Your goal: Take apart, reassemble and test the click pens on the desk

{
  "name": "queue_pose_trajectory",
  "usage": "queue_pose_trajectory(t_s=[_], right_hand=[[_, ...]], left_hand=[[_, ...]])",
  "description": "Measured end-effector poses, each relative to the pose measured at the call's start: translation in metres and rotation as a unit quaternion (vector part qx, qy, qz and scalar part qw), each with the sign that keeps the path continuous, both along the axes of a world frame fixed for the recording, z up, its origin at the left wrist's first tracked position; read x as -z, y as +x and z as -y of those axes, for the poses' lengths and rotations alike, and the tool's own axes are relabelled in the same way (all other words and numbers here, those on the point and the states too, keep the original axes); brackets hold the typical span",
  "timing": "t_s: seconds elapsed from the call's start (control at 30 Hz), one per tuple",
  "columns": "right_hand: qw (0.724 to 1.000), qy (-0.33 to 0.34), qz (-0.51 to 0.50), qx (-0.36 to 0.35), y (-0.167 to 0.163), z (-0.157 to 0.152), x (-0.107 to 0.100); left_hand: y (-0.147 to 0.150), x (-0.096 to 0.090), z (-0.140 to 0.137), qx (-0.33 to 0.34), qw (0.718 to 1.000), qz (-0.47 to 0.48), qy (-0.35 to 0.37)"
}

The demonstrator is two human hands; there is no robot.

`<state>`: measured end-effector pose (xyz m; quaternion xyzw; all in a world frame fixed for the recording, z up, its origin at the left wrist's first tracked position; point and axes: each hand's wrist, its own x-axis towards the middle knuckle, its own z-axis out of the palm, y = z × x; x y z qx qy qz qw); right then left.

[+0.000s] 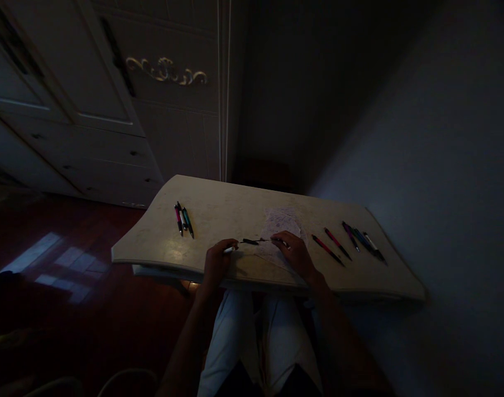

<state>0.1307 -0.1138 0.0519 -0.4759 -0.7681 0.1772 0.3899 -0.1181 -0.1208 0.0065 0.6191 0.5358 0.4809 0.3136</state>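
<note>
My left hand (221, 255) is closed around a white pen part (229, 250) near the table's front edge. A short dark piece (250, 241), perhaps a pen's grip or barrel, lies or hangs between my two hands; the dim light hides which. My right hand (288, 247) is closed on a thin dark pen part (274, 240), possibly a refill, whose tip points toward the left hand. Beneath the right hand spreads a patterned pale sheet of paper (282, 220), partly covered by the fingers and wrist.
The pale table (227, 201) has curved edges. Several pens (183, 219) lie together at its left. To the right are two red-and-black pens (338, 243) and a group of darker pens (363, 242). A wall (442, 193) borders the right side; a cabinet (181, 132) stands behind.
</note>
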Motion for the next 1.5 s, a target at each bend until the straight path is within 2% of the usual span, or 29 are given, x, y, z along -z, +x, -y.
queue_pose_trajectory(t_s=[0.57, 0.8, 1.07, 1.27, 1.5], right_hand=[[0.997, -0.037, -0.049, -0.039, -0.023, 0.000, 0.002], [0.996, -0.051, -0.064, -0.047, -0.024, -0.007, 0.008], [0.989, -0.095, -0.115, 0.004, -0.033, -0.002, 0.017], [0.979, -0.134, -0.151, 0.025, -0.040, -0.001, 0.019], [0.967, -0.162, -0.192, 0.046, -0.035, -0.001, 0.014]], left_hand=[[-0.004, -0.002, 0.002, 0.060, 0.998, 0.031, -0.013], [-0.005, 0.004, 0.003, 0.066, 0.996, 0.054, -0.003], [-0.005, -0.003, 0.007, 0.089, 0.993, 0.070, -0.022], [-0.002, -0.009, 0.011, 0.072, 0.995, 0.060, -0.017], [-0.003, -0.004, 0.009, -0.046, 0.991, 0.123, -0.017]])
